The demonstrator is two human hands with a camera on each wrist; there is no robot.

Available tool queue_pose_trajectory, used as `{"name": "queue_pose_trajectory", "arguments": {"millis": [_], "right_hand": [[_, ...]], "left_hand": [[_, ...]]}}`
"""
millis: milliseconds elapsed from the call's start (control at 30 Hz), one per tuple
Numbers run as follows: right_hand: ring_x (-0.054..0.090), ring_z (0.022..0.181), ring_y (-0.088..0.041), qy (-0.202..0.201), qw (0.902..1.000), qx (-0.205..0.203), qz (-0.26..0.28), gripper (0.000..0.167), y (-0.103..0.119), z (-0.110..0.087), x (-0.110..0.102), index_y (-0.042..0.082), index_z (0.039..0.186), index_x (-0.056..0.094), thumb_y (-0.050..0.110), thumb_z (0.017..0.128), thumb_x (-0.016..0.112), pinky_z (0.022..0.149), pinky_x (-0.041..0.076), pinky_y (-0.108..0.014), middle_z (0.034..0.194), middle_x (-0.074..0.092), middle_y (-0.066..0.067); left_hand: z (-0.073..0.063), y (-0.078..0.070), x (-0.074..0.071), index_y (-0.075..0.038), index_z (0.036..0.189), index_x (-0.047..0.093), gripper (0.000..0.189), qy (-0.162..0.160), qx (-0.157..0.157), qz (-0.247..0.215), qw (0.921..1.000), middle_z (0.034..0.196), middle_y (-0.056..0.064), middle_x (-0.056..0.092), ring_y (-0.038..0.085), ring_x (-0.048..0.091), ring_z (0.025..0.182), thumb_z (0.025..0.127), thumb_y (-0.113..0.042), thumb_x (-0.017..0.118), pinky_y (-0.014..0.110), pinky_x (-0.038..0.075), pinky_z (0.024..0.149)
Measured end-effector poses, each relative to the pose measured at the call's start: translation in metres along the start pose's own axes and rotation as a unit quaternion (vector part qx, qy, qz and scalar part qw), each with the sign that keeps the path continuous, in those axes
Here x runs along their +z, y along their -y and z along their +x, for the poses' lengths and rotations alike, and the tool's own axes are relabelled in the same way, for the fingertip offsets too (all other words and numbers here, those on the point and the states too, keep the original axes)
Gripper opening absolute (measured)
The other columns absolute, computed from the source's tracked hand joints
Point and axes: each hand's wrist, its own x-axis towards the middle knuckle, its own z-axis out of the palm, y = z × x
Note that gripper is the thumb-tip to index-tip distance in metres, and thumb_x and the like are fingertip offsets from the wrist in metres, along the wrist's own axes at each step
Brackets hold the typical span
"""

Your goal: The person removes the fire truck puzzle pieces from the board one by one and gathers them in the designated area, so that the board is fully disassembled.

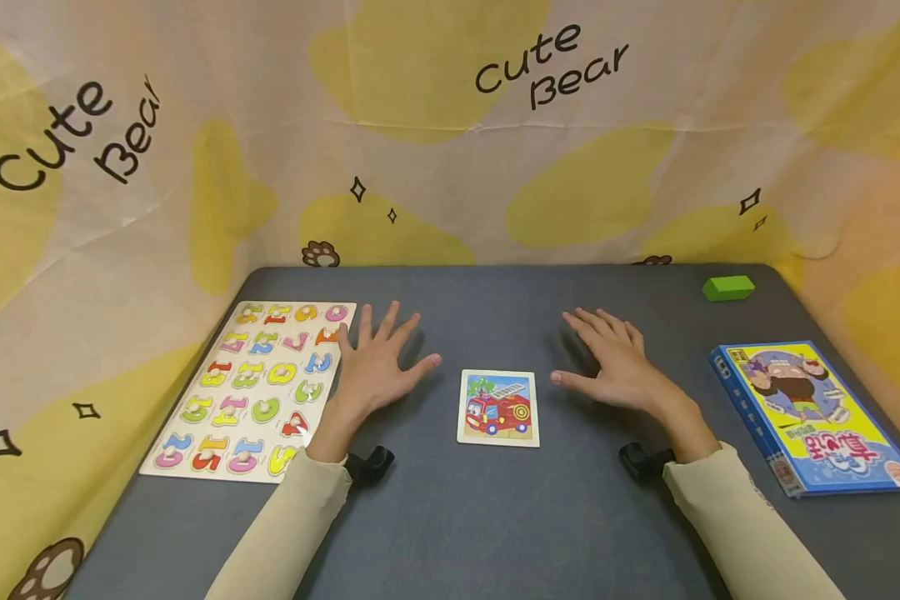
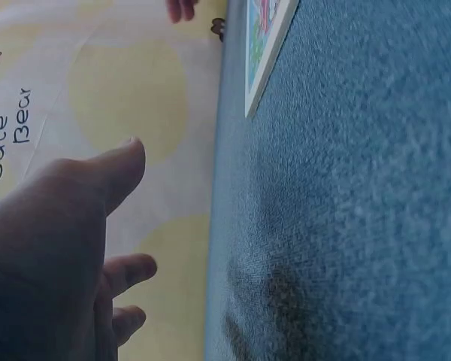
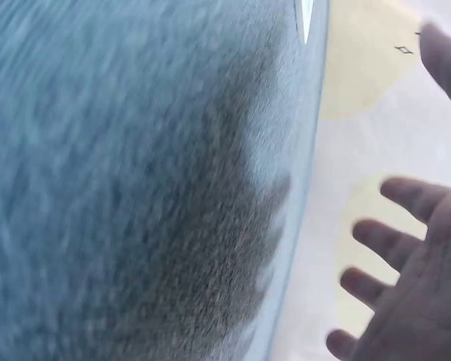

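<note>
Between my two hands lies a small square picture puzzle (image 1: 498,408) showing a red fire engine in a white frame. My left hand (image 1: 378,367), fingers spread, hovers to the puzzle's left and overlaps the right edge of a number board (image 1: 258,408) in the head view. My right hand (image 1: 615,362) is held over the table to the puzzle's right, its fingers extended and thumb pointing inward. Neither hand holds anything. In the left wrist view a corner of the puzzle (image 2: 267,56) shows beyond the thumb; the right wrist view catches only its white edge (image 3: 305,19).
A blue and yellow boxed game (image 1: 817,417) lies at the right of the dark grey table (image 1: 495,525). Behind it, near the far right corner, sits a green block (image 1: 728,288). Printed yellow and cream cloth (image 1: 435,167) hangs around the table's back and sides.
</note>
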Motion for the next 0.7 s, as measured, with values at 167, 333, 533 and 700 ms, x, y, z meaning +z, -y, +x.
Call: {"name": "queue_pose_trajectory", "arguments": {"millis": [167, 333, 533, 700], "right_hand": [[0.017, 0.152, -0.048, 0.041, 0.9986, -0.021, 0.027, 0.102, 0.005, 0.0, 0.005, 0.014, 0.161, 0.031, 0.059, 0.082, 0.077, 0.115, 0.008, -0.074, 0.165, 0.029, -0.02], [0.024, 0.149, -0.045, 0.057, 0.9966, -0.039, 0.045, 0.101, 0.01, 0.0, 0.014, 0.016, 0.158, 0.039, 0.059, 0.076, 0.082, 0.113, 0.013, -0.074, 0.163, 0.034, -0.019], [0.022, 0.149, -0.044, 0.088, 0.9934, -0.053, 0.051, 0.105, 0.018, -0.001, 0.026, 0.017, 0.154, 0.046, 0.062, 0.068, 0.086, 0.113, 0.015, -0.072, 0.162, 0.031, -0.021], [0.019, 0.15, -0.049, 0.1, 0.9913, -0.073, 0.046, 0.113, 0.024, -0.004, 0.032, 0.014, 0.153, 0.045, 0.063, 0.062, 0.089, 0.113, 0.014, -0.074, 0.163, 0.028, -0.024]], "left_hand": [[-0.004, -0.004, 0.001, -0.031, 0.159, 0.038, 0.083, 0.028, 0.025, -0.022, 0.999, 0.173, 0.003, 0.015, 0.042, -0.004, 0.159, 0.09, -0.073, 0.054, 0.074, -0.006, 0.118], [-0.007, -0.007, 0.005, -0.031, 0.158, 0.04, 0.084, 0.082, 0.068, -0.038, 0.9936, 0.172, 0.004, 0.016, 0.043, 0.001, 0.159, 0.087, -0.071, 0.062, 0.074, -0.006, 0.118], [-0.012, -0.013, 0.009, -0.033, 0.158, 0.038, 0.097, 0.164, 0.108, -0.076, 0.9775, 0.173, 0.006, 0.013, 0.04, -0.003, 0.16, 0.076, -0.069, 0.076, 0.075, -0.007, 0.117], [-0.014, -0.016, 0.014, -0.036, 0.159, 0.035, 0.111, 0.188, 0.117, -0.072, 0.9725, 0.174, 0.005, 0.008, 0.039, -0.006, 0.16, 0.066, -0.07, 0.084, 0.075, -0.008, 0.117]]}}
